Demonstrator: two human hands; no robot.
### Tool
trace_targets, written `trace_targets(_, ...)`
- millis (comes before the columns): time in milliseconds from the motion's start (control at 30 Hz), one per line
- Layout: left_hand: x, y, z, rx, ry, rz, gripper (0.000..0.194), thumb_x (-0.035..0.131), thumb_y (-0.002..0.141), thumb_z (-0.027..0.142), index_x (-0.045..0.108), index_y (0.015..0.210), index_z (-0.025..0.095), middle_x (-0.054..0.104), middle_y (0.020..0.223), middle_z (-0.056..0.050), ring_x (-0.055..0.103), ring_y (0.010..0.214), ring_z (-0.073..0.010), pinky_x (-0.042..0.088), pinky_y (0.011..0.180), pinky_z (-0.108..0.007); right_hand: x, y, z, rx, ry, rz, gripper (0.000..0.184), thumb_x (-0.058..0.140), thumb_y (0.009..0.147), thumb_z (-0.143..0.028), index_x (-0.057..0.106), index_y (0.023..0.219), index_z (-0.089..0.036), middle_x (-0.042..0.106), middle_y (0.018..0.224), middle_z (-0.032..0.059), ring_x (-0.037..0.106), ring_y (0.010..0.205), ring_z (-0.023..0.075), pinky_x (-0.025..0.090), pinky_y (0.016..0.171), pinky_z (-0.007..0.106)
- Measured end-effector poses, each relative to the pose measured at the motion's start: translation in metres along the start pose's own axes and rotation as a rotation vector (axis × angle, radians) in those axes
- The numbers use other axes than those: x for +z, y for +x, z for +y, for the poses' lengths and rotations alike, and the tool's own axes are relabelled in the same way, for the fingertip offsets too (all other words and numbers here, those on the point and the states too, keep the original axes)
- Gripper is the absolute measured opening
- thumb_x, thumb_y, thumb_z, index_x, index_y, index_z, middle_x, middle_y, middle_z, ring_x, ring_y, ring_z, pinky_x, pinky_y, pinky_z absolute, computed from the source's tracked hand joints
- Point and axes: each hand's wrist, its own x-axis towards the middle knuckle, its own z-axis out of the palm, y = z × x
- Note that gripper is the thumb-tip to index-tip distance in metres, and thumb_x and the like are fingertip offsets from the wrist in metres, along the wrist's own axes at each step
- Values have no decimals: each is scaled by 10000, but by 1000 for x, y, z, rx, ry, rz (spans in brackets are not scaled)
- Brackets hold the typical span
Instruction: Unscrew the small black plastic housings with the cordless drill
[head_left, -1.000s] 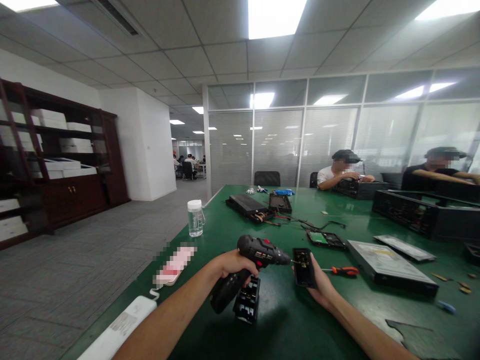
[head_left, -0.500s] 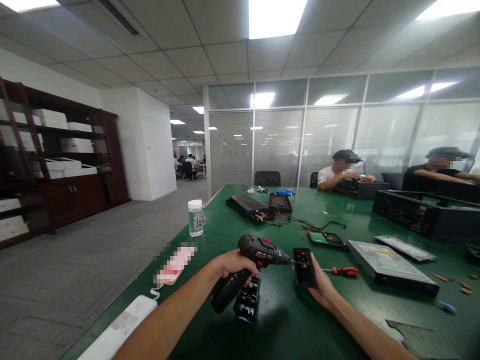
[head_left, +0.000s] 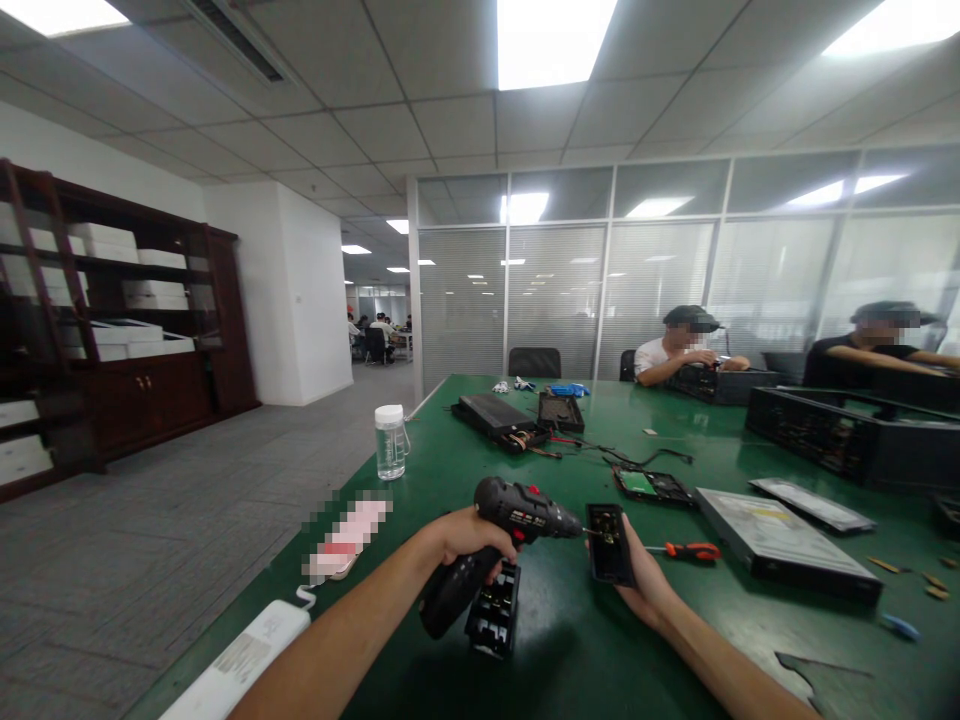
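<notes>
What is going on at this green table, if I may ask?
The left hand grips a power drill, aimed at the open face of a small black housing held in the right hand. A screwdriver lies on the table near the right hand. Farther back, a person in white works at a black case.

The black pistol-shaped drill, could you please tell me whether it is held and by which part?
The left hand grips the drill around its upper handle, just below the body.
</notes>
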Motion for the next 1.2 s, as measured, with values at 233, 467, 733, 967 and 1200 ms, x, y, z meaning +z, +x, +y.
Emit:
trace_targets(233,4,-5,6,13,11,-11,264,651,515,226,597,750,118,563,593,-12,506,467,-115,421,468,-259,0,1,0,4,0,25,381,547,718,-497,619,861,-151,660,772,68,606,702,185,476,686,303)
trace_targets(467,6,-8,10,11,23,-3,291,651,505,228,595,768,117,569,605,-14,507,463,-116,413,458,-258,-3,4,2,-4,2,26,384,541,721,-498,611,889,-160,659,774,67,609,700,189,480,670,311)
trace_targets(733,6,-8,10,10,24,11,282,650,502,229,590,752,115,565,603,-15,509,467,-116,415,463,-260,-4,4,2,-5,-1,10,363,538,728,-489,611,888,-172,662,783,61,612,713,191,485,677,324)
trace_targets(967,7,-8,10,8,23,17,280,656,495,229,589,745,121,561,585,-8,503,463,-110,400,455,-245,-4,7,2,-6,-4,2,363,541,728,-486,613,883,-167,662,779,62,613,714,191,486,685,317)
trace_targets(1200,6,-8,10,9,33,15,277,650,498,229,593,744,117,563,598,-14,506,462,-111,406,463,-254,-4,4,2,1,9,4,370,551,723,-480,604,918,-170,663,801,61,614,711,191,487,684,320)
